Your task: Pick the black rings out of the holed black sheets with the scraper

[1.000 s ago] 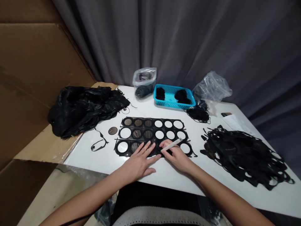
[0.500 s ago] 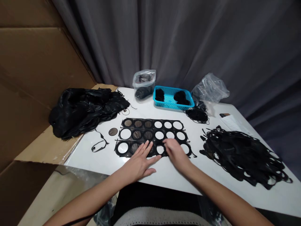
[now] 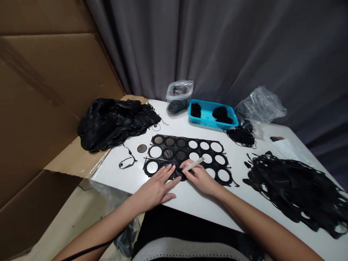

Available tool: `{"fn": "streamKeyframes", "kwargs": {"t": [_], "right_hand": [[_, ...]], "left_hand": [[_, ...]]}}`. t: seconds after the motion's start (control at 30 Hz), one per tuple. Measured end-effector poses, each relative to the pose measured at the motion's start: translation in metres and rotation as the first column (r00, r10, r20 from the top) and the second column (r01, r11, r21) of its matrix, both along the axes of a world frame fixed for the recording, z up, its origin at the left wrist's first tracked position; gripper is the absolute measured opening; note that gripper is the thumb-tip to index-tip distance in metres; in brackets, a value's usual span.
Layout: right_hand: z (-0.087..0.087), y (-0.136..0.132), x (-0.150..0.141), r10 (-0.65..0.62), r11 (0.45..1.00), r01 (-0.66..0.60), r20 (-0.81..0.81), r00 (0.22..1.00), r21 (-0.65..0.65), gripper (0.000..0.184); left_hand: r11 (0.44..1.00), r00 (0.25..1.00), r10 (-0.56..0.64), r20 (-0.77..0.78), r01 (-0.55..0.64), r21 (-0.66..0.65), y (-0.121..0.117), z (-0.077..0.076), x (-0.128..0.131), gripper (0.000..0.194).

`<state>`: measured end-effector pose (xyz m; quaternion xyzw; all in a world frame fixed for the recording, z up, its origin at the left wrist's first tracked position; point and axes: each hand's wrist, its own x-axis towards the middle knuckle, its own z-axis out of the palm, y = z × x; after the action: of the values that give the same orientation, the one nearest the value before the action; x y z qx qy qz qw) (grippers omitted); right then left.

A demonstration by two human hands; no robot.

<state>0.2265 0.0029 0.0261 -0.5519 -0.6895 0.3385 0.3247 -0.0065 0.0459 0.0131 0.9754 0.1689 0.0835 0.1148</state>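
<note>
Three black strips with rows of round openings lie on the white table; some openings show white, others a dark brown mesh-like fill. My left hand (image 3: 157, 185) lies flat with fingers spread on the front strip (image 3: 217, 176). Close beside its fingertips, my right hand (image 3: 202, 179) pinches a thin flat silvery tool (image 3: 194, 164), its lower end hidden by the fingers at the same strip. The tool's exact kind is unclear. A loose brown disc (image 3: 141, 148) sits left of the strips, near a thin black loop of scrap (image 3: 127, 163).
A heap of black sheet material (image 3: 116, 125) lies at the left, and a pile of black cut-out strips (image 3: 293, 192) at the right. Behind are a clear bag (image 3: 179, 98), a blue basket (image 3: 210, 123) with black bundles, and crumpled plastic (image 3: 261, 105). Cardboard (image 3: 54, 90) stands left.
The view has shifted, so the table appears further right. My right hand has moved left along the front strip toward my left hand, and the silvery tool now shows in it. My left hand stays flat.
</note>
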Motion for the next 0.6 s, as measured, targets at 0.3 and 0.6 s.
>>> {"fn": "streamKeyframes", "kwargs": {"t": [0.3,0.6], "right_hand": [[-0.003,-0.003,-0.001,0.047,0.999,-0.047,0.003,0.999,-0.009,0.013],[-0.008,-0.013,-0.009,0.045,0.994,-0.059,0.159,0.986,0.088,0.010]], "left_hand": [[1.000,1.000,-0.003,0.022,0.003,-0.004,0.000,-0.002,-0.001,0.062],[1.000,1.000,0.004,0.017,-0.003,-0.017,0.000,0.000,-0.001,0.060]]}}
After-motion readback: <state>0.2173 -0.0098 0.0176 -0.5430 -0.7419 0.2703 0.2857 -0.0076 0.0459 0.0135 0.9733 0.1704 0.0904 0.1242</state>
